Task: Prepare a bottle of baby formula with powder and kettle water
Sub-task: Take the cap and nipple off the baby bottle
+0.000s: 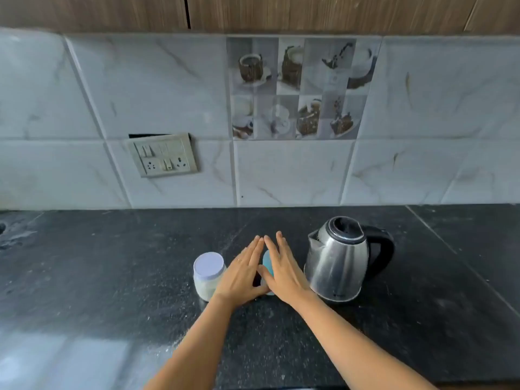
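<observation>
Wide surface (112, 263) is left around, but the bottle (267, 262) is boxed between straight-fingered left hand (242, 274) and right hand (284, 273), jar (208, 273) and kettle (337, 260).

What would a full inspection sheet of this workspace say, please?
Surface: black speckled counter, pale smudges at far left.
Job's things: white-lidded jar of white powder, upright, on the left; steel kettle, lid down, on the right; blue-topped bottle between them, mostly hidden by the hands.
Clutter: nothing seen.
Grippers: left hand and right hand flat, fingers straight, fingertips nearly meeting, covering the bottle.
Cables: nothing seen.
Surroundings: marble-look wall tiles, switch-and-socket panel, wooden cabinets above.
</observation>
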Available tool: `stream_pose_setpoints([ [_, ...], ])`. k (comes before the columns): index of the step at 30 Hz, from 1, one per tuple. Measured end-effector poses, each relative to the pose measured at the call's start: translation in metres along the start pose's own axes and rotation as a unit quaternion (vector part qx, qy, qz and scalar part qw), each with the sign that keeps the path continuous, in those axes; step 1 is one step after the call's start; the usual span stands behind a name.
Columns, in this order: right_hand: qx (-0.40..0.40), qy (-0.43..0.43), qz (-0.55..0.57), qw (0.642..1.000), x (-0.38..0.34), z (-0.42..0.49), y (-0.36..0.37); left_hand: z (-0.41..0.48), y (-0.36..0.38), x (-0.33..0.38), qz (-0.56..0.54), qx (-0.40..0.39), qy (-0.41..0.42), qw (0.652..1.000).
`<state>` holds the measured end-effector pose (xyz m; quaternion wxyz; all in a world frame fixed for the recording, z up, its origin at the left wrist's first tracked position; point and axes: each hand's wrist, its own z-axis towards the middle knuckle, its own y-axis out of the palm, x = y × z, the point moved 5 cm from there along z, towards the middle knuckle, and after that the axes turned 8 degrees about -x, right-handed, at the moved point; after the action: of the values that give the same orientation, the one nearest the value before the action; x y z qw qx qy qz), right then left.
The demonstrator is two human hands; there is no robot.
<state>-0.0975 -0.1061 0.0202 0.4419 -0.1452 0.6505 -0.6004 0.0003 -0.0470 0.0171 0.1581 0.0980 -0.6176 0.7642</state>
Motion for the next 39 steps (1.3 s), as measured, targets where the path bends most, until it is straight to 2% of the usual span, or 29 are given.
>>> stream_pose_setpoints([
  [5,-0.021,0.025,-0.069,0.997,0.007,-0.002,0.016,-0.013,0.047,-0.008,-0.089,-0.068,-0.095,0.989],
  [8,-0.001,0.03,-0.068,0.997,0.01,0.0,0.018,-0.014,0.06,-0.011,-0.192,-0.049,-0.156,0.968],
  [12,-0.016,0.008,-0.043,0.999,0.017,0.006,0.019,-0.014,0.075,-0.011,-0.322,-0.005,-0.212,0.923],
  [20,-0.119,-0.043,0.001,0.992,0.023,0.01,0.007,0.002,0.077,-0.009,-0.412,0.06,-0.264,0.87],
  [27,-0.214,0.05,-0.126,0.968,0.022,0.036,-0.008,0.005,0.084,-0.016,-0.44,0.065,-0.25,0.86],
  [31,-0.26,-0.036,-0.155,0.953,0.01,0.041,-0.012,0.007,0.085,-0.018,-0.456,0.051,-0.231,0.858],
  [35,-0.31,-0.193,-0.197,0.91,0.009,0.043,-0.028,0.008,0.085,-0.018,-0.465,0.057,-0.227,0.854],
  [37,-0.296,-0.232,-0.163,0.912,0.008,0.047,-0.041,0.008,0.085,-0.019,-0.467,0.06,-0.225,0.853],
  [39,-0.269,-0.222,-0.08,0.934,0.008,0.051,-0.057,0.007,0.086,-0.018,-0.474,0.062,-0.222,0.85],
])
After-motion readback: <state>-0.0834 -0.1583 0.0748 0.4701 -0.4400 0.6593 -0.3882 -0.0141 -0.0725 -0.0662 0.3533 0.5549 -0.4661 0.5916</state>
